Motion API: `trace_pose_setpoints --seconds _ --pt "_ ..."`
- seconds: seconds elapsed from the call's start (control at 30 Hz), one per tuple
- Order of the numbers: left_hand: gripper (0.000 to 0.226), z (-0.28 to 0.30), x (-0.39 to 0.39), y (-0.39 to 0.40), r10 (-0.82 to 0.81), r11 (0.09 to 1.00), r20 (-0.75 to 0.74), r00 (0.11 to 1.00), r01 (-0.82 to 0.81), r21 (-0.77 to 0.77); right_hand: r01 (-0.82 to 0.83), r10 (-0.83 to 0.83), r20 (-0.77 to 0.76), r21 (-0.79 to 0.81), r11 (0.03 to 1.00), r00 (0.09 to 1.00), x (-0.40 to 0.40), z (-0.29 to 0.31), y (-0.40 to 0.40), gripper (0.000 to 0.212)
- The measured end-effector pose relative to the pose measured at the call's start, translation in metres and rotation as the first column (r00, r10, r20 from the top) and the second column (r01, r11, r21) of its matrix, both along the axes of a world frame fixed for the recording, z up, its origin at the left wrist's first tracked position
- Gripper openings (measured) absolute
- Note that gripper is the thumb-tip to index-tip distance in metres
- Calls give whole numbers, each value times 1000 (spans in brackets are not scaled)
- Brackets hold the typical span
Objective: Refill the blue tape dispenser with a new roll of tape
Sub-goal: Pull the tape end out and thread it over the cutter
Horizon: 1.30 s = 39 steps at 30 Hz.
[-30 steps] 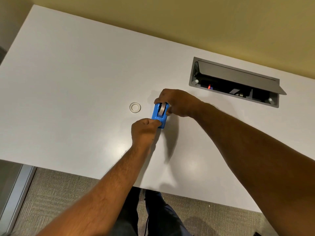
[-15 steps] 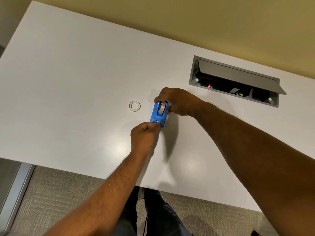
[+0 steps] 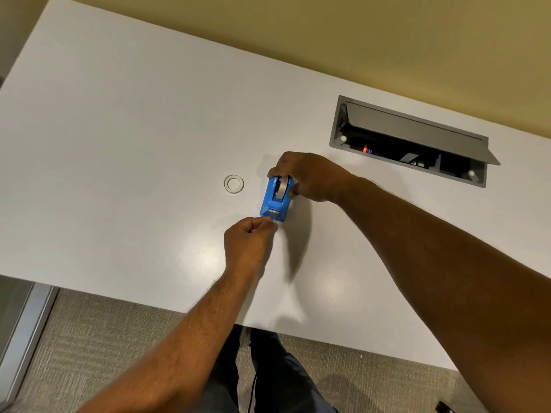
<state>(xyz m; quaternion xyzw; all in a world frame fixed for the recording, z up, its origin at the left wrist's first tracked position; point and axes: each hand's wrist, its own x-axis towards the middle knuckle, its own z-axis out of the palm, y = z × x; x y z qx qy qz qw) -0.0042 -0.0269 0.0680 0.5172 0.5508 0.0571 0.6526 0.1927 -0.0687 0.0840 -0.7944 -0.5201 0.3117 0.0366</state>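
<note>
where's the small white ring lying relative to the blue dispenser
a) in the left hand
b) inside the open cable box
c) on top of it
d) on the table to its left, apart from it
d: the white ring lies flat on the table, left of the blue dispenser, with bare tabletop between them.

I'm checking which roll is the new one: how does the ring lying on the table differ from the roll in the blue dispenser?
The ring on the table lies flat and loose, untouched; the roll in the dispenser stands on edge inside the blue dispenser, steadied by the right hand. The ring looks thin, pale and clear with a wide hole; the roll shows a broad grey band. Both are round.
</note>
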Motion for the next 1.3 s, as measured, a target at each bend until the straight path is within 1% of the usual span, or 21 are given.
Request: trace_pose_setpoints --seconds 0.2,0.47,0.8,0.9,1.0,1.13,1.3 --pt "6 -4 2 1 -33 999 -59 998 35 34 -10 10 6 -6 1000 1000 1 0 0 63" --pt "7 -12 13 6 -61 998 -148 987 61 -7 -14 14 6 -10 1000 1000 1 -1 1 63" --pt "23 -20 22 12 -83 997 -189 979 81 -19 -45 45 26 4 999 999 1 -1 1 62" --pt "18 -22 23 13 -95 995 -213 972 101 15 -53 53 29 15 998 998 1 -1 0 62" --pt "22 -25 22 13 -102 991 -239 966 120 60 -64 63 35 18 998 997 2 0 1 61" --pt "18 -27 21 10 -100 988 -251 963 125 88 -87 86 51 24 996 995 2 -1 1 61" --pt "19 -28 23 8 -123 976 -285 951 168 140 -100 98 56 33 994 994 2 0 0 60"
